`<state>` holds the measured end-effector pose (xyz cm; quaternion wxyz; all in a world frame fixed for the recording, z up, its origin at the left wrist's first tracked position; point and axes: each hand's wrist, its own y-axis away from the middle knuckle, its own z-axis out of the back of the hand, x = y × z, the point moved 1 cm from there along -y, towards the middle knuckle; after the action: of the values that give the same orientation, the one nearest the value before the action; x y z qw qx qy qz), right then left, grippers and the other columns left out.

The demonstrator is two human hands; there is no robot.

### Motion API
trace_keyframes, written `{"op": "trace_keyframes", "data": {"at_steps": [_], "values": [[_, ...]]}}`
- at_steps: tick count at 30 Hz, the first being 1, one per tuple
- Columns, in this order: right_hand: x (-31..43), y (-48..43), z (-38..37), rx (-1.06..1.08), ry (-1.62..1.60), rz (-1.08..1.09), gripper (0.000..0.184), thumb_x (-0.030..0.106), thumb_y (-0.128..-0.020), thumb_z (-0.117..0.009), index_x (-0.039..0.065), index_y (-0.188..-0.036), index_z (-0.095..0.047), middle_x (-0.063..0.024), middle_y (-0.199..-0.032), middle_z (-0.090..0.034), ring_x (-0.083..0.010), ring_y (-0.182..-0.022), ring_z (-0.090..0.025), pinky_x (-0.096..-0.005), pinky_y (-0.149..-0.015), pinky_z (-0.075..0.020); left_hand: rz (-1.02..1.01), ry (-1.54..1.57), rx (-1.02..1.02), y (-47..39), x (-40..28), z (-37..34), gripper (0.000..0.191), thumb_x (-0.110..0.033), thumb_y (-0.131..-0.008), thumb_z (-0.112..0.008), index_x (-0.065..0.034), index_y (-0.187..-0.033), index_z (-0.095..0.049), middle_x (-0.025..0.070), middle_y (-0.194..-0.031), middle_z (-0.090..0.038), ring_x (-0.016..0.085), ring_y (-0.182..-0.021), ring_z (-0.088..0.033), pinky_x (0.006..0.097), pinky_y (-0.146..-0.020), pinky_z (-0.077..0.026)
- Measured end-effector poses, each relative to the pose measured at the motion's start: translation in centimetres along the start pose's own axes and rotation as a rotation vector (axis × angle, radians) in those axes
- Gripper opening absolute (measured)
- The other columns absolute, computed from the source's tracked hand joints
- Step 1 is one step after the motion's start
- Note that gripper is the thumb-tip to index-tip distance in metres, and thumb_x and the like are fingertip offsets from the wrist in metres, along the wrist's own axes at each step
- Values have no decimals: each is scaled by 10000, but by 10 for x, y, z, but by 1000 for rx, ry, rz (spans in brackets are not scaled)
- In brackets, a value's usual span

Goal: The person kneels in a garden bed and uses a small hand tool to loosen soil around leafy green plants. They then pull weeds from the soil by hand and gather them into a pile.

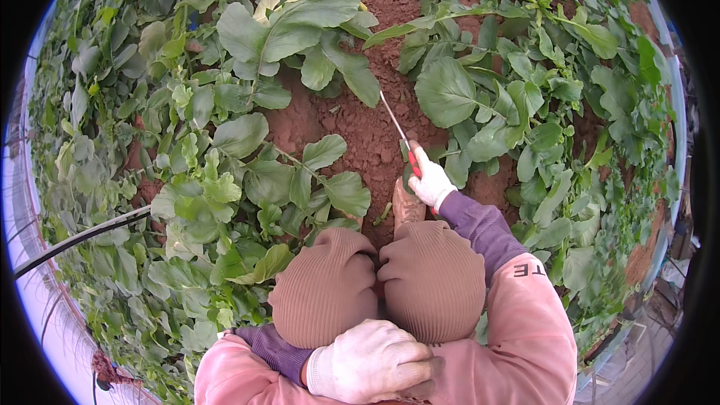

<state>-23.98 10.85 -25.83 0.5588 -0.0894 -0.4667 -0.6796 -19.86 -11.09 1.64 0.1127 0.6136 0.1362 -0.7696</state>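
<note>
My right hand point(430, 180), in a white glove, is closed around the red handle of a long thin-bladed knife point(395, 117). The blade points forward over the soil, its tip beside a hanging lobed leaf point(353, 70). My left hand point(374, 363), in a soiled white glove, rests with fingers curled across the pink right sleeve point(478, 368), near the brown ribbed trouser knees point(433, 278). Nothing shows in it, though its palm is hidden. A brown shoe point(408, 205) stands on the soil just below the knife handle.
Dense leafy plants point(253, 180) grow on the left, and more leafy plants point(506, 107) on the right. Reddish-brown soil point(365, 129) runs between them. A dark hose or rod point(84, 239) reaches in from the left. Pale edging point(678, 124) borders the bed at far right.
</note>
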Motion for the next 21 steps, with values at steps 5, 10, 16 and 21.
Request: {"op": "trace_keyframes", "data": {"at_steps": [5,10,16,21], "values": [[40,-60,-10,4,-297,-76,746,50,-809,-506,128,-1442,-122,-223,-776,-582,-298,-521,-588,-400,-506,-496,40,-47,-13,1,-4,0,489,-335,-707,-637,-110,-1140,-605,36,-916,-595,219,-736,-565,329,-624,-456],[-37,29,-39,292,95,202,822,93,-750,-539,125,-1448,-106,-297,-798,-572,-439,-768,-586,-474,-731,-472,26,-44,2,1,-4,1,486,-325,-704,-646,-111,-1139,-606,29,-905,-591,219,-722,-563,320,-611,-456],[-19,0,-18,29,-35,170,768,81,-735,-536,160,-1427,-213,-271,-886,-580,-425,-852,-575,-460,-777,-462,-11,12,-109,0,-3,-5,465,-316,-699,-648,-110,-1114,-617,29,-889,-587,219,-703,-565,323,-588,-455],[4,-21,12,-119,-106,24,768,74,-758,-530,150,-1435,-176,-280,-863,-587,-434,-790,-579,-459,-726,-467,17,-25,-53,4,-5,-3,467,-314,-697,-637,-118,-1120,-616,23,-900,-586,213,-733,-567,317,-608,-459]]}}
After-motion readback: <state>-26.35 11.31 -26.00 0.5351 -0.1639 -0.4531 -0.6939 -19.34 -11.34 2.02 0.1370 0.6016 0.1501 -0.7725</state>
